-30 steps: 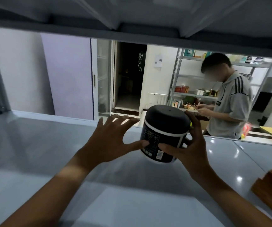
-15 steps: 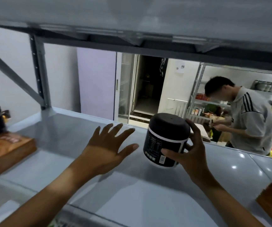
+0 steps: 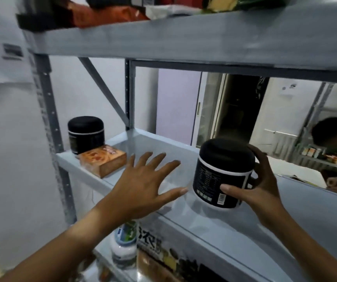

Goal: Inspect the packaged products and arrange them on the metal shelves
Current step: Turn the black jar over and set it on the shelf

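Gripping the round black plastic jar with the white label band is the right hand, thumb across the front near the barcode and fingers curled round the back, so the jar is held tilted over the smooth grey metal shelf, while the left hand is spread flat and holds nothing. Plenty of bare shelf is left between the hands and the far-left corner, where a second black jar is parked behind a flat orange carton near the front edge. Below, a white bottle is seen.

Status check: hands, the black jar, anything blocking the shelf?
Right hand grips the black jar, tilted over the middle shelf. Left hand open, spread beside it. Second black jar and orange box sit far left, apart.
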